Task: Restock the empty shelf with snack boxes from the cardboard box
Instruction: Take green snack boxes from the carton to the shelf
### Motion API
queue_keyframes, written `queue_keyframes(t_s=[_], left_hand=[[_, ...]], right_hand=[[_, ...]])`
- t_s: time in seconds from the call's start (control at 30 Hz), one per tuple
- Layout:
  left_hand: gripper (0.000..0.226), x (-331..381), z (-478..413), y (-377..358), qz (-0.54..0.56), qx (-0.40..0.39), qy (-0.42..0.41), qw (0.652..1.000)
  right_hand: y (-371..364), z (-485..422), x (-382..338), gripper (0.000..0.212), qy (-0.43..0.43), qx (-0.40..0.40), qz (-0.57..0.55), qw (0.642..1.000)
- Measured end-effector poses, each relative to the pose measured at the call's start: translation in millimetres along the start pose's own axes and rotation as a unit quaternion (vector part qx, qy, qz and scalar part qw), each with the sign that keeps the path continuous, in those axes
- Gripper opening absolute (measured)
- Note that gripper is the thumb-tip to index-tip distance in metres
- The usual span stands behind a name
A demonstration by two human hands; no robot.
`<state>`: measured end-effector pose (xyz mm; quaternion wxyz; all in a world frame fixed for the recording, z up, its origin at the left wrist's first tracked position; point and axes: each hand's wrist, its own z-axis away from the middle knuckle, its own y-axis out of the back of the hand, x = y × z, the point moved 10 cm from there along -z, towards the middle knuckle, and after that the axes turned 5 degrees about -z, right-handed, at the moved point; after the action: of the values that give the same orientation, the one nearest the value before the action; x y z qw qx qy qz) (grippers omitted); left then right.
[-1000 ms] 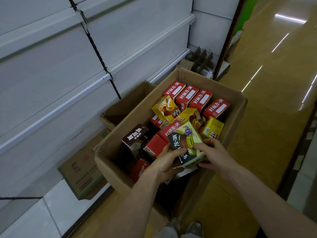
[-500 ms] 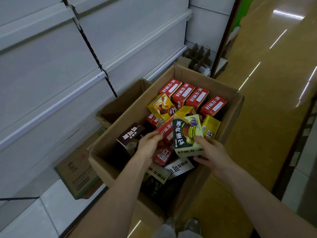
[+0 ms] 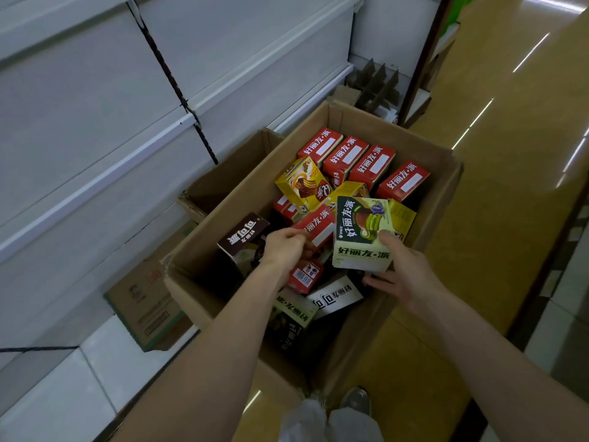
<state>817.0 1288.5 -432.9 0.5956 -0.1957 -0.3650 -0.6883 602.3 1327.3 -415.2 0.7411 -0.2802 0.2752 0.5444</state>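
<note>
The right hand (image 3: 404, 275) is gripping a green snack box (image 3: 361, 234), thumb on top and fingers underneath, holding it just above the jumble in the open cardboard box (image 3: 398, 122). The left hand (image 3: 285, 250) is curling its fingers round the edge of a red box (image 3: 315, 228) just to the left. Bare white shelves (image 3: 95, 183) are standing at left.

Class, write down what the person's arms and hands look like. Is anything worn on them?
The left forearm and right forearm are bare as far as the picture's edge, and no sleeves show. The left hand and right hand wear no gloves. No watch, ring or bracelet is visible.
</note>
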Motion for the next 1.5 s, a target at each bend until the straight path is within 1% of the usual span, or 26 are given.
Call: queue_keyframes(t_s=[0.07, 0.13, 0.17, 0.27, 0.3, 0.33, 0.37, 0.43, 0.47, 0.53, 0.6, 0.67, 0.73, 0.87, 0.97, 1.0, 1.07, 1.13, 1.17, 1.2, 1.23, 1.27, 1.3, 1.33, 1.4, 1.5], left_hand=[[0.025, -5.3, 4.1, -7.2, -0.119, -0.093, 0.004, 0.989], [0.019, -31.5, 15.8, -24.3, -0.253, -0.214, 0.035, 0.943], [0.018, -44.8, 18.9, -30.7, -0.317, -0.245, 0.036, 0.916], [0.037, -64.0, 14.7, -53.8, -0.412, -0.271, -0.011, 0.87], [0.039, -69.4, 15.2, -64.4, -0.443, -0.289, -0.027, 0.848], [0.041, -75.2, 15.6, -73.8, -0.498, -0.303, -0.049, 0.811], [0.042, -80.7, 15.4, -79.9, -0.564, -0.302, -0.076, 0.764], [0.044, -89.1, 11.8, -85.9, -0.667, -0.277, -0.129, 0.679], [0.044, -92.8, 9.0, -87.1, -0.694, -0.265, -0.143, 0.654], [0.048, -97.3, 5.6, -87.9, -0.715, -0.25, -0.156, 0.634], [0.062, -99.5, 5.6, -89.4, -0.726, -0.248, -0.15, 0.623], [0.079, -103.0, 10.7, -91.5, -0.743, -0.26, -0.136, 0.601], [0.086, -104.2, 15.3, -90.3, -0.76, -0.263, -0.138, 0.578], [0.085, -99.4, 22.8, -86.8, -0.79, -0.216, -0.207, 0.535], [0.073, -99.3, 21.8, -89.1, -0.818, -0.178, -0.241, 0.491], [0.066, -98.9, 20.9, -88.0, -0.823, -0.168, -0.244, 0.484], [0.053, -91.7, 22.0, -82.4, -0.816, -0.147, -0.254, 0.499], [0.051, -75.3, 28.3, -69.6, -0.782, -0.122, -0.27, 0.548], [0.055, -66.2, 31.6, -58.7, -0.751, -0.115, -0.264, 0.594], [0.061, -57.0, 34.5, -44.2, -0.701, -0.115, -0.241, 0.661], [0.064, -47.7, 38.2, -27.2, -0.626, -0.119, -0.204, 0.743], [0.065, -40.0, 41.5, -10.2, -0.525, -0.129, -0.163, 0.825], [0.064, -33.3, 46.5, 4.3, -0.414, -0.142, -0.125, 0.89], [0.064, -28.6, 49.6, 16.8, -0.311, -0.146, -0.091, 0.935], [0.064, -20.3, 53.5, 35.6, -0.171, -0.116, -0.047, 0.977], [0.064, 2.3, 61.4, 42.0, 0.011, -0.054, -0.023, 0.998]], right_hand=[[-0.7, 0.7, 1.2, 0.018, 0.002, -0.011, 0.018, 1.0], [-2.9, 1.8, 1.9, 0.017, 0.008, -0.018, 0.04, 0.999], [-4.8, 2.7, 2.2, 0.016, 0.011, -0.022, 0.049, 0.999], [-11.7, 5.0, 4.8, 0.013, 0.014, -0.034, 0.049, 0.998], [-14.7, 5.3, 6.7, 0.011, 0.014, -0.04, 0.045, 0.998], [-17.8, 5.5, 9.2, 0.01, 0.013, -0.049, 0.039, 0.998], [-20.9, 5.6, 12.7, 0.013, 0.01, -0.056, 0.033, 0.998], [-25.0, 5.3, 19.2, 0.029, 0.006, -0.064, 0.027, 0.998], [-26.2, 4.6, 21.2, 0.038, 0.007, -0.064, 0.03, 0.997], [-27.9, 3.8, 22.0, 0.047, 0.01, -0.066, 0.037, 0.997], [-28.8, 2.8, 22.1, 0.052, 0.011, -0.068, 0.04, 0.997], [-29.9, 2.6, 22.3, 0.056, 0.015, -0.07, 0.051, 0.996], [-30.8, 2.7, 22.3, 0.062, 0.021, -0.071, 0.068, 0.995], [-33.3, 3.8, 21.8, 0.073, 0.031, -0.074, 0.112, 0.99], [-33.9, 2.8, 22.9, 0.077, 0.04, -0.072, 0.137, 0.987], [-34.2, 2.0, 23.4, 0.077, 0.04, -0.072, 0.139, 0.987], [-35.0, 0.4, 25.1, 0.071, 0.029, -0.078, 0.132, 0.988], [-33.8, 1.1, 26.1, 0.063, 0.007, -0.08, 0.103, 0.991], [-32.0, 2.5, 25.6, 0.06, -0.001, -0.081, 0.084, 0.993], [-30.7, 5.2, 23.6, 0.056, -0.007, -0.083, 0.066, 0.994], [-30.1, 9.4, 20.3, 0.053, -0.009, -0.088, 0.05, 0.995], [-29.9, 14.2, 16.0, 0.049, -0.008, -0.094, 0.036, 0.995], [-30.0, 19.4, 10.7, 0.046, -0.005, -0.1, 0.022, 0.995], [-30.2, 24.7, 3.8, 0.044, -0.001, -0.106, 0.008, 0.994], [-30.9, 36.1, -13.7, 0.038, 0.011, -0.116, -0.015, 0.993], [-29.4, 53.8, -48.8, 0.021, 0.043, -0.121, -0.069, 0.989]])
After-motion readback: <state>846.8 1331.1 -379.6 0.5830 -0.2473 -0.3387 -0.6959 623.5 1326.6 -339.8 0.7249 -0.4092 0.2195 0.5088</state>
